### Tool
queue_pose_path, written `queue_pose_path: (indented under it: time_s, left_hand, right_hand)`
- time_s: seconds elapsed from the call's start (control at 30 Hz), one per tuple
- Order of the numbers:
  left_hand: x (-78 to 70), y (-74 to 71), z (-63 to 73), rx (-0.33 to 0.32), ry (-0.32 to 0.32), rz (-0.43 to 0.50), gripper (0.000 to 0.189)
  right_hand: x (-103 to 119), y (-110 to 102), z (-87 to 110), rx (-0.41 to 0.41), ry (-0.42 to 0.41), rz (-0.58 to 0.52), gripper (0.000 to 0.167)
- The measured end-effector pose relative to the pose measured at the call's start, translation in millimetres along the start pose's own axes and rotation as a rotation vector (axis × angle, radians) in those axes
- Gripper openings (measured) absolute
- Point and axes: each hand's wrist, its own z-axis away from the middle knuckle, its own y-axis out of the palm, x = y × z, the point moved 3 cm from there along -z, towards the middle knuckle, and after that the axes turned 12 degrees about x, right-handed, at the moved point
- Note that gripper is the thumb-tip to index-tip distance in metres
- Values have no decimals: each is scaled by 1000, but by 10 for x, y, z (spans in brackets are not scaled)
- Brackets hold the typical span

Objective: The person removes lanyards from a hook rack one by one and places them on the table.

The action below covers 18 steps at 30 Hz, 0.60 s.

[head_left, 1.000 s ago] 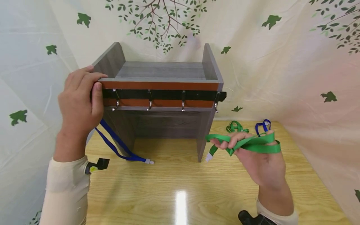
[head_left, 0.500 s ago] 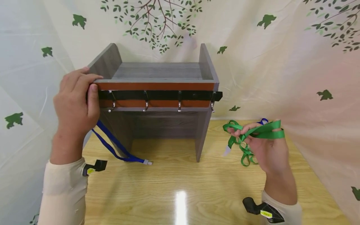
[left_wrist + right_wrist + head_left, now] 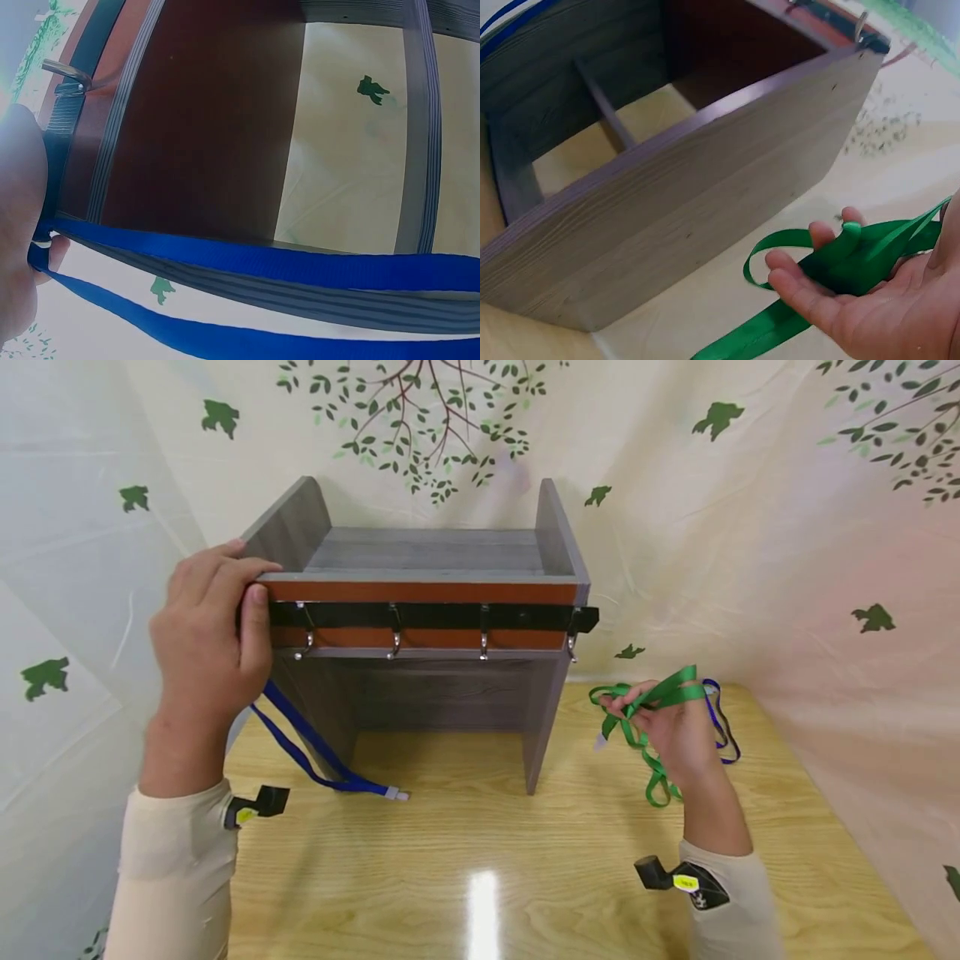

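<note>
My left hand (image 3: 213, 639) grips the upper left corner of a grey wooden shelf (image 3: 330, 618), thumb on the front and fingers over the top edge. A black rail with metal hooks (image 3: 438, 615) runs along the front. From beneath that hand a blue lanyard (image 3: 300, 752) hangs down; its upper end is hidden in the head view. My right hand (image 3: 678, 727), palm up beyond the shelf's right side, holds a green lanyard (image 3: 855, 259) looped across its curled fingers. A white clip (image 3: 600, 742) dangles from it.
Another green lanyard (image 3: 656, 781) lies on the wooden table (image 3: 420, 860) under and beside my right hand. A second blue lanyard (image 3: 723, 727) lies to the right of it. Behind the shelf hangs a pale leaf-patterned cloth (image 3: 660, 527).
My right hand has moved away from the shelf's side and farther back with the green lanyard, revealing the green lanyard on the table. My left hand stays on the shelf corner.
</note>
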Motion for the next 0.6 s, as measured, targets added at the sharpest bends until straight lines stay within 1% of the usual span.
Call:
queue_pose_path:
  time_s: [0.2, 0.3, 0.43, 0.47, 0.6]
  left_hand:
    - [3, 5, -2, -2, 2, 0, 51]
    - [4, 5, -1, -1, 3, -3, 51]
    - [7, 3, 3, -4, 2, -2, 51]
    - [8, 3, 3, -4, 2, -2, 51]
    - [12, 5, 6, -6, 4, -2, 51]
  right_hand:
    - [-283, -131, -96, 9, -1, -41, 77]
    - [-409, -188, -140, 14, 16, -51, 77]
    - [-537, -253, -179, 42, 97, -27, 75]
    - [-559, -267, -186, 38, 124, -18, 74]
    - [-630, -308, -195, 4, 287, 15, 69]
